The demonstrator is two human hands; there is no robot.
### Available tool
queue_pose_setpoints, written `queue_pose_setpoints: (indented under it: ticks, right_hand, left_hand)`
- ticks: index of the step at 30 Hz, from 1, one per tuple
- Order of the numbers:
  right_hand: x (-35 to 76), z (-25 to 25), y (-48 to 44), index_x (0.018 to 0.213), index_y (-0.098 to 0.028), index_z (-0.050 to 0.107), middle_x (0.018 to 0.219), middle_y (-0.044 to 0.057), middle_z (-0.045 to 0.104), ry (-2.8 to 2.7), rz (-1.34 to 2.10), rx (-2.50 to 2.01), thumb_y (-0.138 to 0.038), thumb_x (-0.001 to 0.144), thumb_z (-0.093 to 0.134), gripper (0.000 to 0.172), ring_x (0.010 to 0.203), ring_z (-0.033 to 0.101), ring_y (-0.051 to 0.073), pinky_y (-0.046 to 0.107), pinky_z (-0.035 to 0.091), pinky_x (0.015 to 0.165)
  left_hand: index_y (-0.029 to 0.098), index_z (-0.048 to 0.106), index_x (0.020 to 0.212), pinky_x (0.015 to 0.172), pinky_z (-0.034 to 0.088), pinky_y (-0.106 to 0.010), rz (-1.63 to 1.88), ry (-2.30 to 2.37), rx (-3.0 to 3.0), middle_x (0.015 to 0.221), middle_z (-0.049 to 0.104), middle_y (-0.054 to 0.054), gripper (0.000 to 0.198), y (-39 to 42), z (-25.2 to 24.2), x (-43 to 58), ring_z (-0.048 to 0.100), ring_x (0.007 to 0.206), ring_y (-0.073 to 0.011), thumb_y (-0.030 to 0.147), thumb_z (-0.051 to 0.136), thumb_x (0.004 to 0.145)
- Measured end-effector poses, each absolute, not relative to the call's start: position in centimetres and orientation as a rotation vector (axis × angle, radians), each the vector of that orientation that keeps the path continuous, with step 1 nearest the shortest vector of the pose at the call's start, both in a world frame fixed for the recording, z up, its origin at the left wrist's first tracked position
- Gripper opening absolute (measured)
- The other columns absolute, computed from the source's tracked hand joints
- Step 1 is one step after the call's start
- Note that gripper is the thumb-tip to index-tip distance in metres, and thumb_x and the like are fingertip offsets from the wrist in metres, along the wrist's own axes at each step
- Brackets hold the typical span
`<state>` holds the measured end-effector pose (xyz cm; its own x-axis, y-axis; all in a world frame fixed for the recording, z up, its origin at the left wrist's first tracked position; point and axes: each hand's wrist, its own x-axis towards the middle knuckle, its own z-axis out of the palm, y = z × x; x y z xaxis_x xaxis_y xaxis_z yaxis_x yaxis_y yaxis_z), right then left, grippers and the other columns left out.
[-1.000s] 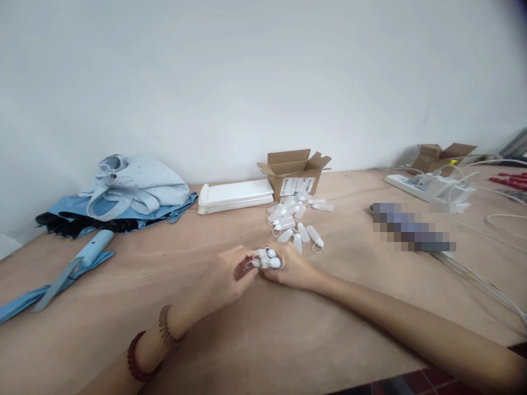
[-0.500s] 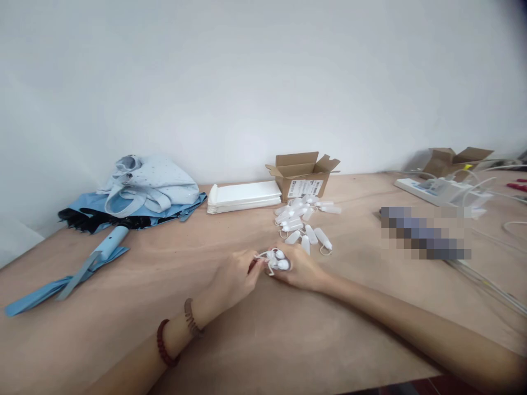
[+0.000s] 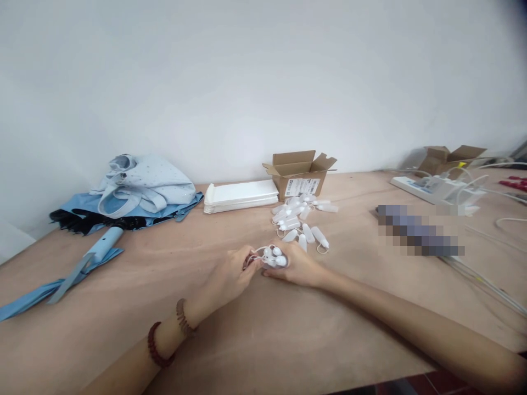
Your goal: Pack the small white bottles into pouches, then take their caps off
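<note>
My right hand is wrapped round a bundle of small white plastic pieces with string loops, their rounded ends facing me. Most of their length is hidden in the palm. At the bundle's left side my left hand is closed, thumb and fingertips pinching the thin white string loops. Just beyond the right hand lies a loose pile of the same frosted white pieces, several with loops showing.
Behind the pile stands an open cardboard box, beside a stack of flat white packets. Leftward lie a light-blue bag and a blue umbrella. A power strip with cables and a blurred-out object are at right.
My left hand has drawn slightly left, and the string loops stretch further from the bundle. The right hand keeps its hold. The whole view has shifted a little.
</note>
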<state>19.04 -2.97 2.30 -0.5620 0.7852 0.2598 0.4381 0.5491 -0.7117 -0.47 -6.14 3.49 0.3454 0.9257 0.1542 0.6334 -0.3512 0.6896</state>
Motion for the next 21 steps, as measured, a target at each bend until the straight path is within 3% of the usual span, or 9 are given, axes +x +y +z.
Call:
queue_pose_setpoints:
  ticks: [6,10,12,17,21]
  right_hand:
    - [19.0,2.2,-3.1,0.085,-0.019,0.056,0.074,-0.002,0.059,-2.215,0.776,-1.006,-0.027,0.069,0.071,0.024,0.069,0.055,0.016,0.025,0.038,0.060]
    - [18.7,2.1,-3.4,0.089,-0.019,0.056,0.079,0.000,0.061,-2.256,0.733,-0.995,-0.024,0.070,0.069,0.023,0.072,0.057,0.016,0.025,0.039,0.061]
    - [18.7,2.1,-3.6,0.091,-0.019,0.055,0.078,0.000,0.062,-2.264,0.732,-0.992,-0.022,0.071,0.068,0.025,0.072,0.057,0.016,0.024,0.039,0.061]
    - [18.7,1.9,-3.7,0.092,-0.020,0.054,0.078,0.000,0.063,-2.251,0.741,-1.011,-0.026,0.071,0.070,0.027,0.071,0.058,0.016,0.024,0.039,0.060]
    - [18.7,1.7,-3.5,0.089,-0.019,0.054,0.078,0.000,0.063,-2.224,0.742,-1.014,-0.027,0.071,0.070,0.025,0.072,0.059,0.017,0.025,0.040,0.061]
  left_hand:
    - [0.017,0.061,0.088,0.055,0.039,-0.022,0.748,1.245,1.897,0.076,0.065,-0.001,0.023,-6.5,4.4,-0.6,0.057,0.060,-0.0124,0.038,0.053,0.083]
    - [0.017,0.053,0.060,0.044,0.030,-0.021,0.781,1.426,1.857,0.050,0.053,0.003,0.034,-6.3,3.2,-0.2,0.046,0.045,-0.0101,0.040,0.047,0.083]
    - [0.017,0.049,0.056,0.042,0.028,-0.021,0.733,1.438,1.804,0.041,0.046,0.004,0.039,-6.1,2.8,-0.2,0.042,0.039,-0.0092,0.043,0.042,0.085]
    - [0.017,0.057,0.084,0.042,0.035,-0.019,0.606,1.287,1.713,0.055,0.057,0.003,0.026,-6.1,3.5,-0.9,0.052,0.047,-0.0114,0.042,0.053,0.080]
    - [0.017,0.055,0.073,0.047,0.039,-0.020,0.646,1.283,1.786,0.057,0.056,0.002,0.026,-6.4,4.1,-0.7,0.054,0.051,-0.0113,0.040,0.048,0.083]
